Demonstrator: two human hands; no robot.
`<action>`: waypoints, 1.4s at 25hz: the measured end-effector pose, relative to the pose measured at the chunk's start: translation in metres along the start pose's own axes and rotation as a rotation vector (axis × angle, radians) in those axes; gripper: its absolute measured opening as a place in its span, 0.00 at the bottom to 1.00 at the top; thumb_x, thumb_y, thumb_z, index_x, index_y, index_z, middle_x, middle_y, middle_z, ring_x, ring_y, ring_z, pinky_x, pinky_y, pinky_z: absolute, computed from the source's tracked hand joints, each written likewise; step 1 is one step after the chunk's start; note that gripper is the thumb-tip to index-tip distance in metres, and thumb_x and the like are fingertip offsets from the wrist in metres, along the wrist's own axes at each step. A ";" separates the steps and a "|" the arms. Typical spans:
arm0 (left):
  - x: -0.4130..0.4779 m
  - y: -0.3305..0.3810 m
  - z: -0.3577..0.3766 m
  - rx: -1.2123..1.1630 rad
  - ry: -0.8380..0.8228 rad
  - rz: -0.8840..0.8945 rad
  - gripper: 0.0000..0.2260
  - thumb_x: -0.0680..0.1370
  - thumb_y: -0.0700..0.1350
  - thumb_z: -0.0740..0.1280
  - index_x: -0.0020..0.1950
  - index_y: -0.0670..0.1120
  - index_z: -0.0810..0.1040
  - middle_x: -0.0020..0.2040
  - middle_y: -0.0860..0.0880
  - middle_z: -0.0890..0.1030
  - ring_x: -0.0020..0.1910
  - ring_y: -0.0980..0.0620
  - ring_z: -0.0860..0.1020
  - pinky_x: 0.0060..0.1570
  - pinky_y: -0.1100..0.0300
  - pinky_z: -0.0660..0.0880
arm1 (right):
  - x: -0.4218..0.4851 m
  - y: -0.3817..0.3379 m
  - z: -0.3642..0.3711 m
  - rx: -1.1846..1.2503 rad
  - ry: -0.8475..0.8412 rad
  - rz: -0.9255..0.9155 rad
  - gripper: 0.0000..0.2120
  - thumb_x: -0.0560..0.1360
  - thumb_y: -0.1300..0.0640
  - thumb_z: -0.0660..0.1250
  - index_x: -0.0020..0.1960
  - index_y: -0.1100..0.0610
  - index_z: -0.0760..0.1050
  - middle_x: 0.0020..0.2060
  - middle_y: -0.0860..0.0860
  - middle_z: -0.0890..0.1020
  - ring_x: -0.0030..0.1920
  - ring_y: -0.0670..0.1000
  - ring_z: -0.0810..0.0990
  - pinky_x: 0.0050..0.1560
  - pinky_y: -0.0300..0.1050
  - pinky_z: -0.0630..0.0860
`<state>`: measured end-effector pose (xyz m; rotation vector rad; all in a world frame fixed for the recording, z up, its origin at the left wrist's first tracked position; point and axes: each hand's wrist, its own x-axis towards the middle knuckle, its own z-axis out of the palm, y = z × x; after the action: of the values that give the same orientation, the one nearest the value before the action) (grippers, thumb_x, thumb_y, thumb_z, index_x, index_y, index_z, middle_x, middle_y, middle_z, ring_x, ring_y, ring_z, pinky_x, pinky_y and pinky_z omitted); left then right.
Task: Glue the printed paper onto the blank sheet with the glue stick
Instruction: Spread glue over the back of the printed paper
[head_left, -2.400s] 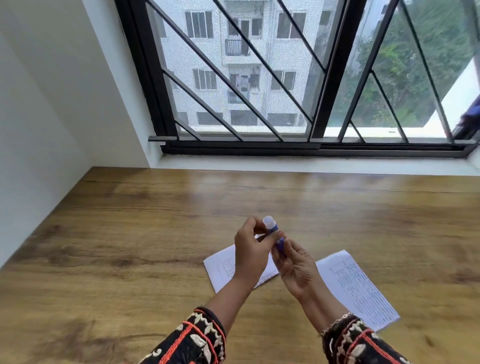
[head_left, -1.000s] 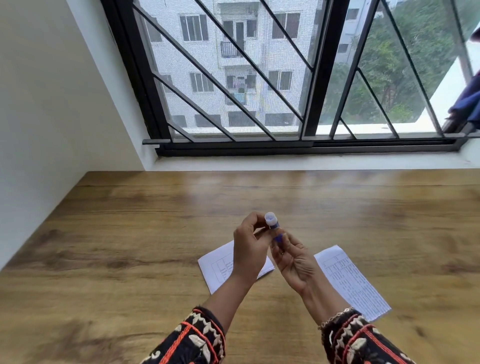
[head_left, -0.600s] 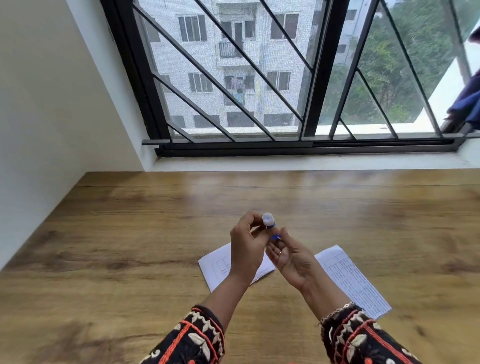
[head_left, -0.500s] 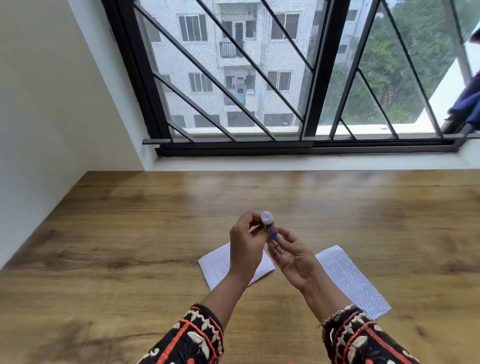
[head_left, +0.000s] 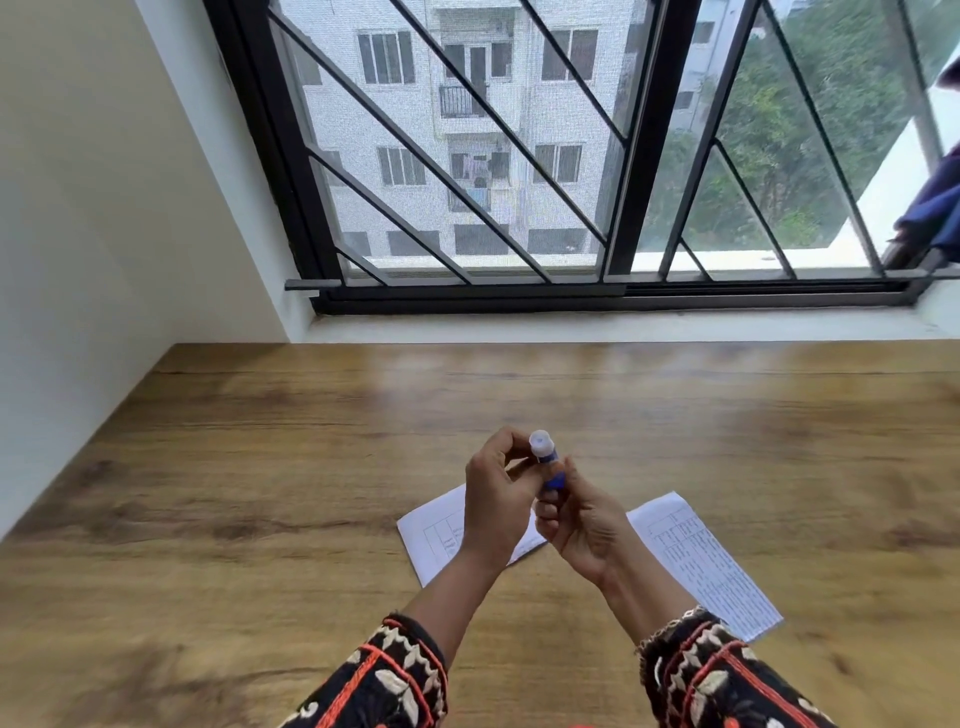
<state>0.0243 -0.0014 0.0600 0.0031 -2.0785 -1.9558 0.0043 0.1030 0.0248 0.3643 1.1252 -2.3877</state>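
Little has changed over the last half second: both hands stay raised above the wooden table (head_left: 260, 467), working the glue stick (head_left: 546, 461). Left hand (head_left: 497, 499) fingers pinch its white end; right hand (head_left: 582, 525) has closed tighter on the blue barrel (cap or twist base, cannot tell). No glue applied yet. Two printed sheets lie flat underneath: left paper (head_left: 434, 535), right paper (head_left: 701, 561), apart, unglued.
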 end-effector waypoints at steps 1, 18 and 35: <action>0.000 0.000 0.000 -0.005 0.007 -0.008 0.06 0.69 0.31 0.71 0.38 0.40 0.77 0.36 0.47 0.81 0.40 0.53 0.80 0.42 0.62 0.79 | 0.001 0.001 0.001 -0.029 0.014 0.014 0.16 0.76 0.46 0.58 0.40 0.56 0.76 0.24 0.48 0.73 0.24 0.44 0.69 0.22 0.34 0.66; 0.008 -0.004 -0.006 -0.025 0.051 -0.074 0.14 0.68 0.30 0.72 0.37 0.49 0.76 0.35 0.52 0.79 0.36 0.63 0.78 0.39 0.70 0.76 | 0.004 0.009 -0.007 0.150 -0.045 -0.053 0.09 0.67 0.60 0.65 0.43 0.62 0.79 0.34 0.53 0.84 0.34 0.46 0.83 0.34 0.34 0.80; 0.007 -0.010 -0.011 0.070 0.095 -0.091 0.07 0.67 0.35 0.74 0.42 0.41 0.79 0.37 0.50 0.80 0.39 0.56 0.78 0.45 0.60 0.78 | 0.002 0.011 0.002 0.137 -0.061 -0.036 0.07 0.69 0.58 0.65 0.44 0.60 0.79 0.38 0.54 0.84 0.37 0.47 0.83 0.34 0.36 0.80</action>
<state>0.0175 -0.0142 0.0523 0.2042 -2.1181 -1.8934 0.0080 0.0951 0.0180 0.3170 0.9522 -2.4967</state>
